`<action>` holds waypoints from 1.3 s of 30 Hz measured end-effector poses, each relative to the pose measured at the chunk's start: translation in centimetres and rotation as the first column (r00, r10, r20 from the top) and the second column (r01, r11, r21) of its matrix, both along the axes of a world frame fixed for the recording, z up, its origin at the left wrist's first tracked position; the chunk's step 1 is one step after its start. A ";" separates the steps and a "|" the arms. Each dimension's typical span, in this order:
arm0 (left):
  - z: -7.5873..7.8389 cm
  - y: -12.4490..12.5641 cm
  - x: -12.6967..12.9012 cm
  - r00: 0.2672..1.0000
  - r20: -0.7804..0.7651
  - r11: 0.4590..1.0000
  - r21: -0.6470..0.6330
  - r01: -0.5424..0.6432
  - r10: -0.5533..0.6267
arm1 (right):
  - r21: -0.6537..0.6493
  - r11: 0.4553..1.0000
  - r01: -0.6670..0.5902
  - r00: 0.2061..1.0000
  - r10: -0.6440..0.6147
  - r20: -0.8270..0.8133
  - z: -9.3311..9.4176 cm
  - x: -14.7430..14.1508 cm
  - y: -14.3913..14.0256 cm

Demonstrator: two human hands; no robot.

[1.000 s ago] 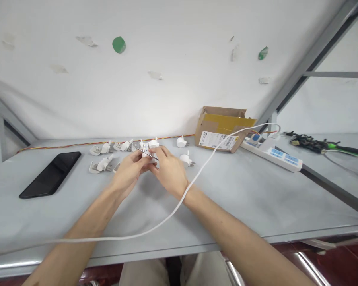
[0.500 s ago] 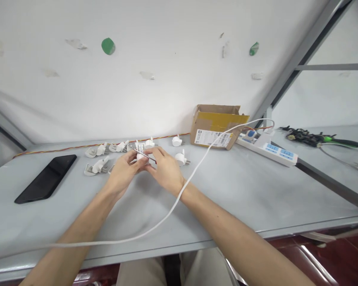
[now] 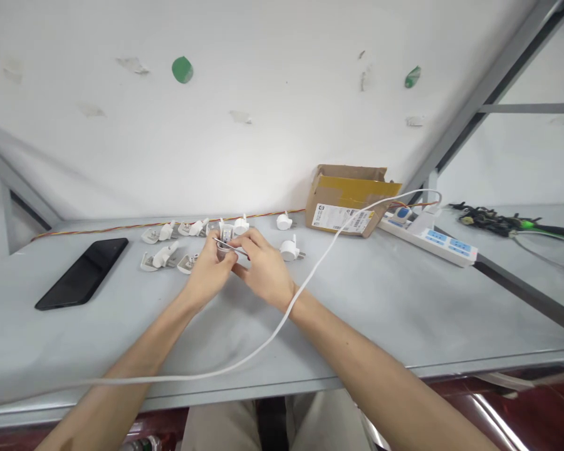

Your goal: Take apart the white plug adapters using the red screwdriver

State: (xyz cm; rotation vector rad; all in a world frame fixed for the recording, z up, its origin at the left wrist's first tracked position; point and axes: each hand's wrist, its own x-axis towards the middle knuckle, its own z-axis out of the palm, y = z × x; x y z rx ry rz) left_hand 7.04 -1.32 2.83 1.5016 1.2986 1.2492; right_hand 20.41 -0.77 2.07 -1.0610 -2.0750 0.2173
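Head view showed both hands met over the table (image 3: pixel 380 300), just before the row of loose plugs (image 3: pixel 169 257). Left hand (image 3: pixel 209 272) had its fingers closed around a small white plug (image 3: pixel 225 236), held just above the table. Right hand (image 3: pixel 263 269) pinched a thin metal tool (image 3: pixel 225 245), its long axis running left-right across the plug, tip toward the left fingers. Both hands were equally near.

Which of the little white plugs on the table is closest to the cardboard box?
The white plug lying alone at the back of the table, just left of the cardboard box. The other loose plugs lie farther left or nearer the person.
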 end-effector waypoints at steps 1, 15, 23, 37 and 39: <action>0.0 0.0 -0.1 0.999 -0.039 1.000 0.023 -0.004 0.005 | 0.004 1.000 0.002 1.000 -0.002 -0.011 0.0 0.0 0.0; -0.1 0.2 -0.1 0.969 -0.219 0.990 0.098 -0.098 0.117 | -0.061 0.998 0.020 0.955 -0.037 -0.295 0.8 0.5 0.4; -0.1 0.1 0.1 0.970 -0.228 0.995 0.079 -0.065 0.081 | -0.122 0.990 0.074 0.947 -0.108 -0.303 0.5 0.4 0.7; -0.4 0.2 -0.3 0.990 -0.136 0.987 0.150 0.054 -0.033 | -0.103 0.989 0.108 0.949 -0.133 -0.287 0.6 0.5 0.7; -0.3 0.2 -0.4 0.996 -0.083 0.992 0.119 0.048 -0.038 | -0.110 0.990 0.084 0.945 -0.114 -0.307 0.7 0.4 0.6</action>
